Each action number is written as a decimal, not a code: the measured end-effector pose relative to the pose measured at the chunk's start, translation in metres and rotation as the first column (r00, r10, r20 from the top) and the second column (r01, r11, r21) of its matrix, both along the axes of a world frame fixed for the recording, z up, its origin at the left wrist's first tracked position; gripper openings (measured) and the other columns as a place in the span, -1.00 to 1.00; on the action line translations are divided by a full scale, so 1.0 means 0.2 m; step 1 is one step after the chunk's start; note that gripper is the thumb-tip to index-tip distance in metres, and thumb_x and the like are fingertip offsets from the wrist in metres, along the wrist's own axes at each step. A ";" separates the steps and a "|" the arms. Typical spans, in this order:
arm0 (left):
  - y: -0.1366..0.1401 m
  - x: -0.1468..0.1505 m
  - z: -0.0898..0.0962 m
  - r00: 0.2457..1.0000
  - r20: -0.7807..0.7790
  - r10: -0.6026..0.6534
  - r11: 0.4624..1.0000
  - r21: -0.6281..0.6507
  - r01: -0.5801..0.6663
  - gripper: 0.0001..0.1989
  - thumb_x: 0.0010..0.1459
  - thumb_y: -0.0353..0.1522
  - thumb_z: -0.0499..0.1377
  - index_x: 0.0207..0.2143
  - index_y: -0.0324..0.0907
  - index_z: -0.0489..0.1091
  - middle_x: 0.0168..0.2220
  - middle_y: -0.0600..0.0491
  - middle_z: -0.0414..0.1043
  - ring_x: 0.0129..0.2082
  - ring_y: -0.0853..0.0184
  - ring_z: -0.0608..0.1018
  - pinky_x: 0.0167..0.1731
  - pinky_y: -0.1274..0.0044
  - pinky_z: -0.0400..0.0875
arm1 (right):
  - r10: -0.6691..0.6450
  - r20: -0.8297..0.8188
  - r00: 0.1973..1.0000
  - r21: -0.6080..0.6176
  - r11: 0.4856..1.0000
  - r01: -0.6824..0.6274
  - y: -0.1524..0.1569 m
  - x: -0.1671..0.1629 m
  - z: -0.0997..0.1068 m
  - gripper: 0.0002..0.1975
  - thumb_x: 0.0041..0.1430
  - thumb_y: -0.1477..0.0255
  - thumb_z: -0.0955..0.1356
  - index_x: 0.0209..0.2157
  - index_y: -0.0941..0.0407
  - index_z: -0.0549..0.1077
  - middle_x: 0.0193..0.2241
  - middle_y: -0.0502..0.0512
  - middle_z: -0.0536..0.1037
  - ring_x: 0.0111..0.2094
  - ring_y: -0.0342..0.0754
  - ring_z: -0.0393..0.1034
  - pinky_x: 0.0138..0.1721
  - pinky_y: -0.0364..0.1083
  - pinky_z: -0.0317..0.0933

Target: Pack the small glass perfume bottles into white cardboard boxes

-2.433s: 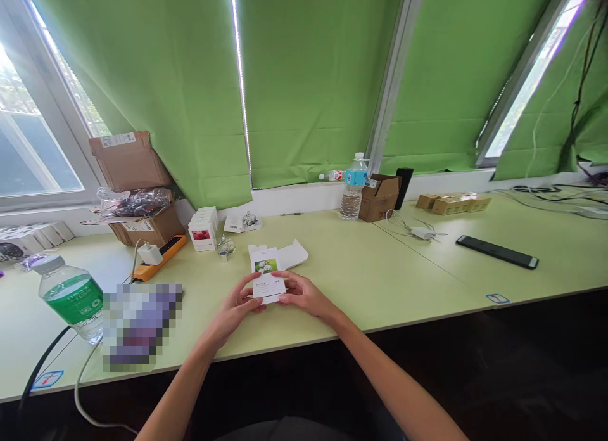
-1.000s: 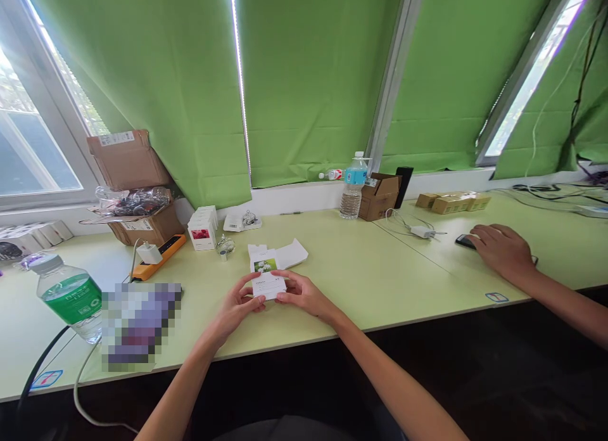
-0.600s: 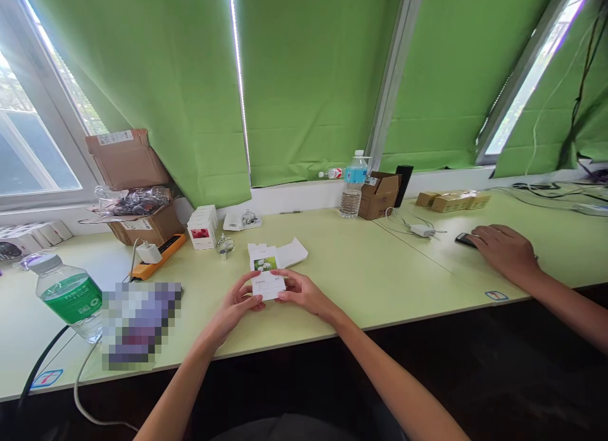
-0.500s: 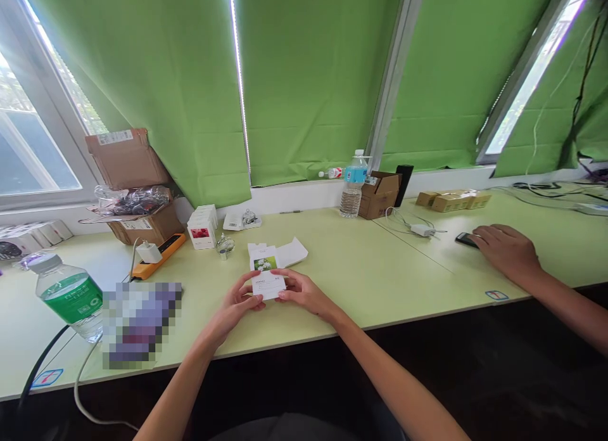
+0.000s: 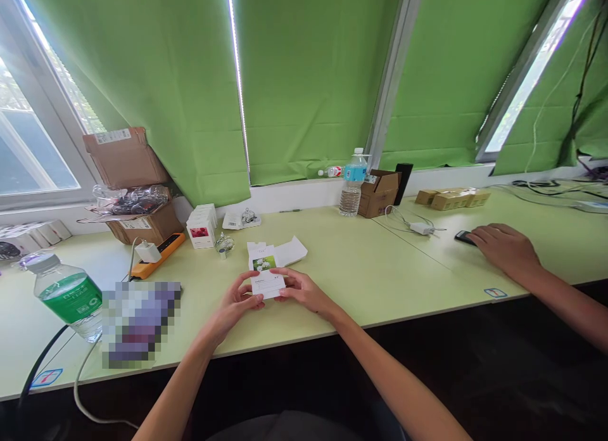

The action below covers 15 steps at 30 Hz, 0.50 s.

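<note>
Between both hands, near the table's front edge, is a small white printed card [image 5: 267, 286] with lines of text. My left hand [image 5: 242, 295] grips its left side, thumb in front and fingers behind. My right hand [image 5: 299, 290] pinches the right side the same way. Just beyond it lies a picture with white flowers on green [image 5: 264, 263], its lower part hidden by the card. Opened white packaging [image 5: 291, 251] spreads out behind that. A small clear glass-like ornament [image 5: 224, 243] stands farther left, beside a row of white boxes [image 5: 202, 232] with a red flower picture.
A green-labelled bottle [image 5: 71, 298], a blurred purple item [image 5: 142, 327] and an orange power strip [image 5: 159, 257] are on the left. Behind stand a large bottle [image 5: 352, 187] and a cardboard box [image 5: 380, 197]. At right, another person's hand [image 5: 506, 248] rests by a phone [image 5: 464, 237].
</note>
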<state>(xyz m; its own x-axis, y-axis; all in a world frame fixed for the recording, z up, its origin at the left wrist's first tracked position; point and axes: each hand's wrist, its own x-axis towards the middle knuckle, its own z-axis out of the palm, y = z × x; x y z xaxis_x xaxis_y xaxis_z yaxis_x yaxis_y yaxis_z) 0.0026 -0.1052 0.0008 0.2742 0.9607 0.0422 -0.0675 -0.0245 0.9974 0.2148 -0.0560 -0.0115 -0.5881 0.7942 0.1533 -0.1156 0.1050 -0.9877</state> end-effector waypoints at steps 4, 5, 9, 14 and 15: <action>0.00 0.00 -0.01 1.000 0.001 0.005 1.000 0.003 -0.005 -0.42 0.04 -0.21 0.24 0.11 -0.04 0.18 -0.10 -0.03 0.42 -0.27 0.32 0.50 -0.13 0.39 0.35 | -0.008 0.006 1.000 0.002 1.000 0.008 -0.01 0.00 0.01 -0.43 0.04 0.42 0.38 0.13 0.00 0.28 -0.03 0.12 0.46 -0.04 0.04 0.36 -0.01 0.08 0.28; 0.01 0.00 -0.01 1.000 0.002 0.005 1.000 0.005 -0.005 -0.42 0.03 -0.21 0.25 0.11 -0.04 0.18 -0.10 -0.03 0.42 -0.27 0.31 0.50 -0.14 0.39 0.35 | -0.011 0.009 1.000 0.004 1.000 0.011 -0.01 0.00 0.01 -0.43 0.04 0.41 0.38 0.13 0.00 0.28 -0.04 0.11 0.46 -0.04 0.04 0.36 -0.02 0.08 0.28; 0.01 0.00 -0.02 1.000 -0.001 0.004 1.000 0.010 -0.004 -0.43 0.03 -0.22 0.25 0.09 -0.04 0.19 -0.11 -0.03 0.42 -0.28 0.32 0.50 -0.15 0.40 0.35 | -0.018 0.020 1.000 0.013 1.000 0.018 -0.01 0.00 0.01 -0.43 0.05 0.42 0.37 0.13 0.01 0.28 -0.06 0.11 0.47 -0.05 0.04 0.37 -0.03 0.08 0.29; 0.01 -0.01 -0.02 1.000 -0.005 0.000 1.000 0.003 0.000 -0.44 0.05 -0.24 0.24 0.10 -0.04 0.17 -0.10 -0.03 0.42 -0.29 0.34 0.50 -0.16 0.42 0.35 | -0.017 0.028 0.999 0.015 1.000 0.017 -0.01 0.00 0.01 -0.44 0.06 0.43 0.37 0.13 0.01 0.28 -0.07 0.12 0.48 -0.07 0.04 0.38 -0.03 0.08 0.27; 0.02 -0.01 -0.02 1.000 -0.008 0.001 1.000 0.001 -0.001 -0.44 0.05 -0.24 0.24 0.10 -0.04 0.17 -0.10 -0.03 0.42 -0.30 0.34 0.50 -0.16 0.41 0.35 | -0.015 0.027 1.000 0.014 1.000 0.015 -0.01 0.00 0.01 -0.44 0.06 0.43 0.37 0.13 0.01 0.28 -0.07 0.12 0.48 -0.07 0.04 0.38 -0.03 0.08 0.27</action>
